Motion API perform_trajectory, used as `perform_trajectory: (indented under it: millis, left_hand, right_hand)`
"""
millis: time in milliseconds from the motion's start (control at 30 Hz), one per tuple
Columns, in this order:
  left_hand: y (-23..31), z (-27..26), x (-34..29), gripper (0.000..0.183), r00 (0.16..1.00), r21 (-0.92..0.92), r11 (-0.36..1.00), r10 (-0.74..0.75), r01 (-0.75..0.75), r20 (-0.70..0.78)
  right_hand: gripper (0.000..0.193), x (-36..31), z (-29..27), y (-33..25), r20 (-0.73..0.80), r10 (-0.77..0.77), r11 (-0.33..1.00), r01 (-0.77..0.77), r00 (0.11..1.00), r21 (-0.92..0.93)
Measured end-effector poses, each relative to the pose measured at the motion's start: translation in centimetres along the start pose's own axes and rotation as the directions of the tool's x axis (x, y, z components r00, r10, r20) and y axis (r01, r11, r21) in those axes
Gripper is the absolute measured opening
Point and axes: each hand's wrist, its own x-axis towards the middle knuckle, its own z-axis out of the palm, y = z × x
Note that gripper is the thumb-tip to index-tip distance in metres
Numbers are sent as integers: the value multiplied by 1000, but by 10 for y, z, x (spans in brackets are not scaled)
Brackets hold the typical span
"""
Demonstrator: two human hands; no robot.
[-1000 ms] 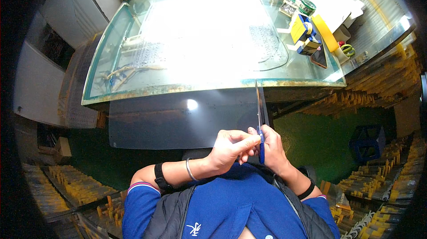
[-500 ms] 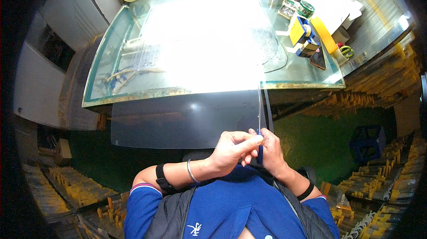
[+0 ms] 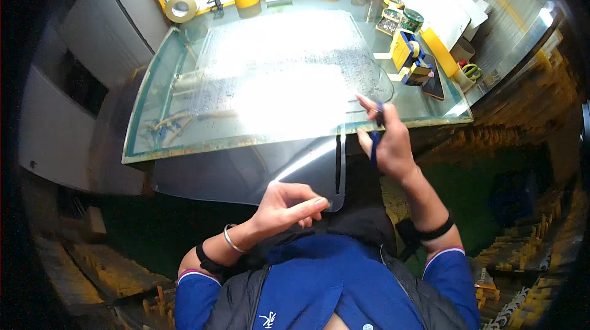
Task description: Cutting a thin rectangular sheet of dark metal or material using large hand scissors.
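A clear plastic sheet [image 3: 227,173] hangs over the near edge of a lit glass-topped table [image 3: 184,153]. Along its right side runs a long narrow dark slot, with a thin strip beyond it. My left hand [image 3: 286,204] is closed in a pinch at the sheet's lower right corner. In my right hand [image 3: 392,145], raised at the table's front edge, are blue-handled scissors [image 3: 374,147], with fingers through the loops. Their blades are mostly lost in glare over the glass. A large see-through printed film [image 3: 362,75] lies on the tabletop.
A blue and yellow tape dispenser [image 3: 405,53], a phone [image 3: 434,87] and green-handled scissors [image 3: 471,72] are at the table's right. Tape rolls, including a wide one [image 3: 181,8], line the back. Under the glass at left lies a pale cord-like bundle [image 3: 169,127].
My right hand has moved away from the left, up and forward to the table edge with the scissors. My left hand has shifted left and slightly down. The view has tilted a little.
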Motion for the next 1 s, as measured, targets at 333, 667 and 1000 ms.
perform_trajectory:
  millis: [333, 667, 1000]
  left_hand:
    - [174, -37, 3, 29, 465, 839, 28, 842, -544, 273]
    - [126, -96, 131, 38, 908, 377, 906, 311, -193, -282]
    - [-46, 12, 35, 33, 824, 216, 916, -400, 339, 403]
  right_hand:
    - [21, 27, 20, -26, 128, 48, 935, -90, 991, 342]
    - [18, -45, 45, -20, 358, 472, 450, -570, 806, 688]
    - [29, -56, 39, 3, 272, 597, 536, -627, 755, 565]
